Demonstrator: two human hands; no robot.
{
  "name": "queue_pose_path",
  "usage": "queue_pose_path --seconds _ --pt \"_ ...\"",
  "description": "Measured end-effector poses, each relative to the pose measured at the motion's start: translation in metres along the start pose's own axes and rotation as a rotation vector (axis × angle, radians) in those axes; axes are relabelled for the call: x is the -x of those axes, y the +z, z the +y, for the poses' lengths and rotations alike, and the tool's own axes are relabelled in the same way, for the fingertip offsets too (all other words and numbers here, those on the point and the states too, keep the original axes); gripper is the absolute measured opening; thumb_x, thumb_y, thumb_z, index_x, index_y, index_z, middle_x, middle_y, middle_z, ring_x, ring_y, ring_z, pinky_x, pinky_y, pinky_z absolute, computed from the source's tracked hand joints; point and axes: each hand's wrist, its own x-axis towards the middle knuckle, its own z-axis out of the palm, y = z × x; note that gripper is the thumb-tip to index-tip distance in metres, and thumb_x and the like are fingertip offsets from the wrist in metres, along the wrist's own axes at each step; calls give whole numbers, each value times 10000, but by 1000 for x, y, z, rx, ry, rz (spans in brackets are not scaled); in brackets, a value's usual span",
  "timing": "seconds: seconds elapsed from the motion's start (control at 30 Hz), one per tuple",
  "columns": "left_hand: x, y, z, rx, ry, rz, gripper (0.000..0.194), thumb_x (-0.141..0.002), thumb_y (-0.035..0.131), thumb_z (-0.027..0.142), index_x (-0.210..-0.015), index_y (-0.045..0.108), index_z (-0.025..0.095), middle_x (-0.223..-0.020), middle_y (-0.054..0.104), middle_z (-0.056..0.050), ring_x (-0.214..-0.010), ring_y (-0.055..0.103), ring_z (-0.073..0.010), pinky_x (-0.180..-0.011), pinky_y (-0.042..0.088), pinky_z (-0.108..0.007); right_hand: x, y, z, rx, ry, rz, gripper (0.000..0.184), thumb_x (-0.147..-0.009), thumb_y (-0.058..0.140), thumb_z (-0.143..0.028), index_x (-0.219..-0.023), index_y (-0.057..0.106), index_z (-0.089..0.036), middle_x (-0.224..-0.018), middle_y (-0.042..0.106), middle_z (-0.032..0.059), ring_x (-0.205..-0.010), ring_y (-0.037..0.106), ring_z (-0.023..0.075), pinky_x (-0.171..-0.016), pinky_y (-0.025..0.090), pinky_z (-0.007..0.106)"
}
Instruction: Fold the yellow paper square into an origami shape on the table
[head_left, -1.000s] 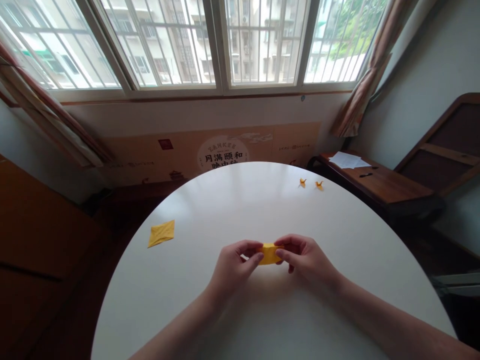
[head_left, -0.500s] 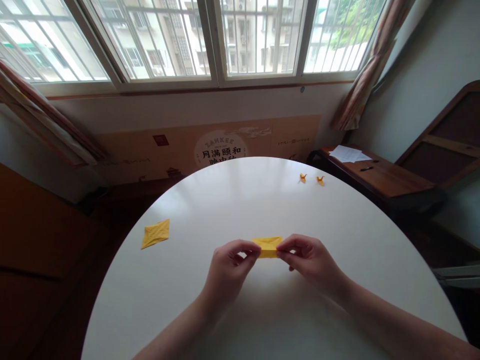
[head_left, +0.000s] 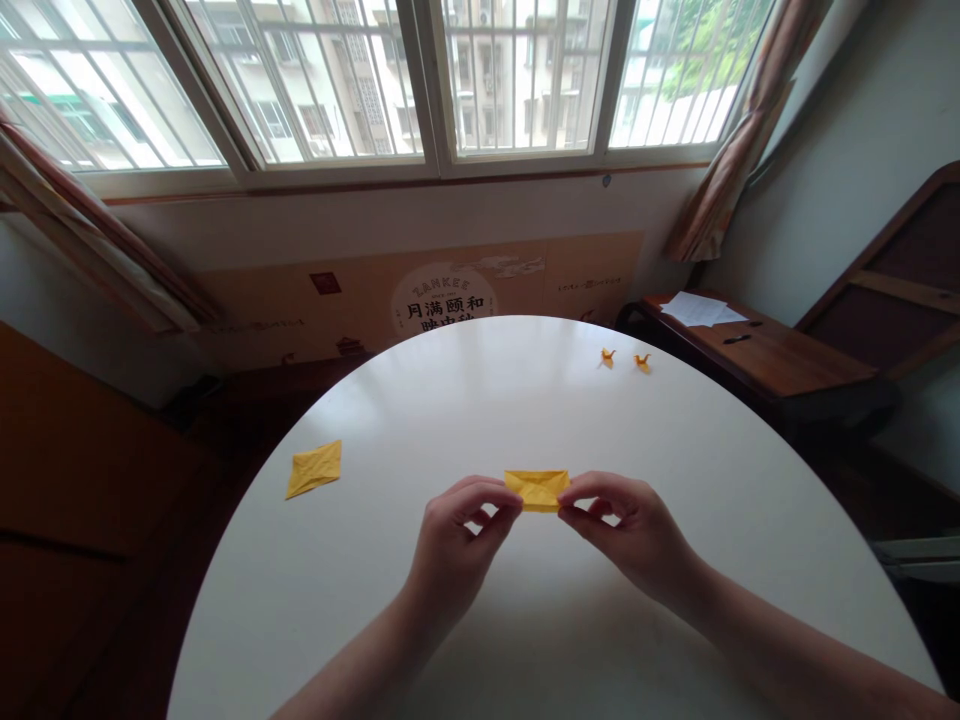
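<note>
A small yellow sheet of folding paper (head_left: pixel 538 489), creased and roughly rectangular, is held just over the white table in the head view. My left hand (head_left: pixel 466 530) pinches its left end between thumb and index finger. At the opposite end, my right hand (head_left: pixel 626 518) grips the paper in the same kind of pinch. Its lower edge lies folded over, and the fingertips cover both lower corners. Another creased yellow paper (head_left: pixel 315 470) lies flat on the table, well to the left of my hands.
Two small folded paper cranes (head_left: pixel 607 358) stand near the far right rim of the round white table (head_left: pixel 450 400). Beyond it, a wooden bench (head_left: pixel 810 360) carries white sheets (head_left: pixel 701 309). A printed panel (head_left: pixel 360 290) leans under the barred window.
The folded strip on the held paper has turned down toward the lower edge, so more of the creased face shows. My right hand has shifted slightly right.
</note>
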Motion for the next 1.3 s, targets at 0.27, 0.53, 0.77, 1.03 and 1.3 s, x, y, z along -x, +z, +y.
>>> queue_pose_path --seconds 0.27,0.53,0.77,1.03,1.3 --pt "2 4 -4 121 -147 -6 89 -806 685 233 -813 750 173 -752 722 -60 -656 644 -162 -569 515 -233 1 -1 4 -79 71 -1 119 -844 731 -331 -867 738 -215 -861 736 70 -759 687 210 -612 578 310" --pt "1 6 2 325 -367 13 508 -739 764 290 -1206 593 187 -773 693 -34 -664 634 -162 -568 529 -247 2 3 3 -243 181 -12 410 -839 738 -333 -1212 584 -257 -861 701 33 -745 676 197 -635 610 333" --pt "0 6 -3 309 -395 16 403 -741 744 271 -1115 651 153 -743 682 -30 -663 624 -157 -585 542 -251 3 5 4 -351 227 -19 555 -832 738 -268 -1338 510 -268 -832 673 3 -734 674 179 -682 609 325" --pt "-1 8 -3 302 -402 -209 239 -766 715 324 -903 725 128 -778 719 -79 -651 645 -165 -542 536 -238 -1 3 6 -351 234 -17 225 -811 761 -316 -997 677 -221 -886 713 44 -841 691 205 -748 598 318" --pt "-1 10 -1 375 -472 -144 230 -753 681 306 -875 747 122 -732 723 -68 -579 651 -156 -489 522 -233 0 4 6 -410 229 -112 155 -833 746 -290 -945 702 -192 -808 696 37 -702 672 182 -606 578 299"
